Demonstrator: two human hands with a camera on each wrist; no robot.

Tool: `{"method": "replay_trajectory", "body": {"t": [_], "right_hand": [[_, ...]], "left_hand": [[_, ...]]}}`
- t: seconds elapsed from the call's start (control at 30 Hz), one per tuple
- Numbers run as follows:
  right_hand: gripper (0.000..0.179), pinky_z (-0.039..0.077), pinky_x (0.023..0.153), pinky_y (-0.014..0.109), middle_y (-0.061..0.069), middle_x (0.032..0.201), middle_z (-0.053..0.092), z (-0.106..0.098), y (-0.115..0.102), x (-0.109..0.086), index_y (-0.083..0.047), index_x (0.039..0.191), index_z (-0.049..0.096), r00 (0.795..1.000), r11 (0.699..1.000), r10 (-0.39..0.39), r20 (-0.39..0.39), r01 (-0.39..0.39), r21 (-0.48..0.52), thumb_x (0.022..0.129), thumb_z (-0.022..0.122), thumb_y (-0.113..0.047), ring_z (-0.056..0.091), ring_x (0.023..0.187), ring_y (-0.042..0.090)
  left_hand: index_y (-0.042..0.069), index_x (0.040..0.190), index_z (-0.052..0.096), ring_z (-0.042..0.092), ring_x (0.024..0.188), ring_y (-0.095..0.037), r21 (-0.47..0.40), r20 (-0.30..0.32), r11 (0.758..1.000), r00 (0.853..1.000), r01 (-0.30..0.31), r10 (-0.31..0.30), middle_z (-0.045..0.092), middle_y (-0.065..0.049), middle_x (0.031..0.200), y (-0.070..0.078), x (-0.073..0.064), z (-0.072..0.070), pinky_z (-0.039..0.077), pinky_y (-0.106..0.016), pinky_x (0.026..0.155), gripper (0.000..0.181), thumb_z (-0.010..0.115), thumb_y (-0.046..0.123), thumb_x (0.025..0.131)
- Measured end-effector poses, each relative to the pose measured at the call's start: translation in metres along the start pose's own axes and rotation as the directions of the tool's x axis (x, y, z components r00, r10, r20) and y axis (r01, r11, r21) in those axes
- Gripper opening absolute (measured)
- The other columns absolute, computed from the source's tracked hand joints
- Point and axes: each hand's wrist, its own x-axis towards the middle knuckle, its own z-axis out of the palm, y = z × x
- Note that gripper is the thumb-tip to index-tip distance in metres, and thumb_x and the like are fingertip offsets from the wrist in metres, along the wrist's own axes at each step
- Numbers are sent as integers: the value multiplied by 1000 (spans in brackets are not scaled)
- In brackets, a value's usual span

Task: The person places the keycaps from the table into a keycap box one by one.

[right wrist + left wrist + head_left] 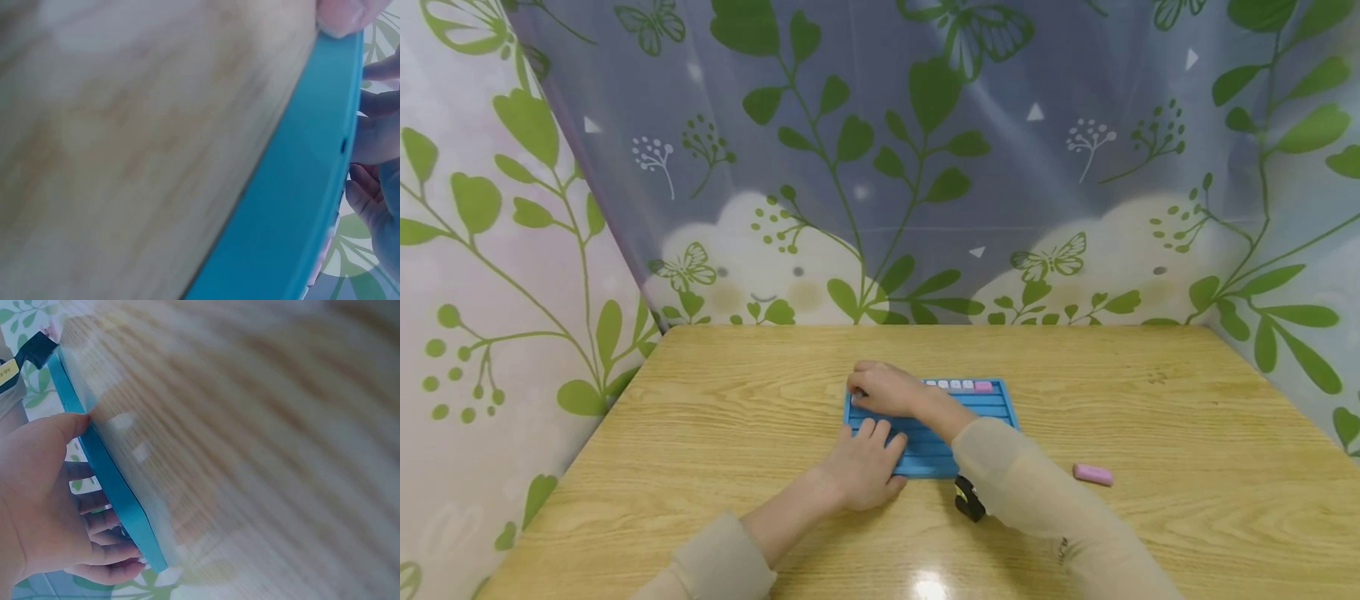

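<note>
A blue ridged tray shaped like a keyboard (928,465) lies flat on the table. Several small white keycaps (955,385) and a wider pink one (983,387) sit in its far row. My left hand (867,467) spreads over the tray's near left part, its thumb against the front wall (115,475) and its fingers bent on top. Crossing above it, my right hand (883,389) is at the far left corner, fingertips pinched together. A bit of a small white piece (857,399) shows under them, mostly hidden by the fingers.
A pink bar-shaped piece (1093,474) lies on the wooden table (737,392), right of the tray. A black wrist-camera mount (968,498) hangs under my right sleeve near the tray's front edge. Patterned cloth (925,192) stands behind the table.
</note>
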Motion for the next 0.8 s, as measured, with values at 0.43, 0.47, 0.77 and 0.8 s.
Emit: {"method": "replay_trajectory", "body": {"t": [0.43, 0.47, 0.77, 0.8], "right_hand": [[11, 44, 68, 24, 1, 86, 50, -1, -2, 2, -8, 99, 64, 1000, 1000, 18, 10, -19, 10, 91, 59, -13, 49, 75, 12], [11, 44, 68, 24, 1, 86, 50, -1, -2, 2, -8, 99, 64, 1000, 1000, 18, 9, -18, 11, 91, 60, -13, 49, 74, 12], [11, 44, 69, 24, 1, 86, 50, 0, -2, 2, -7, 98, 65, 1000, 1000, -4, -7, 4, -11, 91, 60, -13, 49, 75, 12], [11, 44, 69, 24, 1, 86, 50, 0, -2, 2, -7, 98, 65, 1000, 1000, -4, -9, 4, -14, 91, 60, -13, 50, 75, 12]], "left_hand": [[9, 123, 49, 43, 101, -26, -3, -7, 1000, 1000, -6, 6, 46, -11, 110, 1, -2, -3, 41, -49, 81, 44, 49, 42, 94], [9, 123, 49, 43, 101, -26, -3, -6, 1000, 1000, -6, 6, 46, -11, 110, 1, -2, -3, 41, -49, 81, 44, 49, 42, 94], [9, 123, 49, 43, 102, -26, -5, -2, 1000, 1000, -7, 7, 46, -12, 112, 0, -2, -3, 41, -49, 81, 44, 49, 42, 94], [9, 123, 49, 43, 102, -26, -6, -2, 1000, 1000, -7, 7, 46, -12, 112, 0, -2, -3, 41, -49, 81, 44, 49, 42, 94]]}}
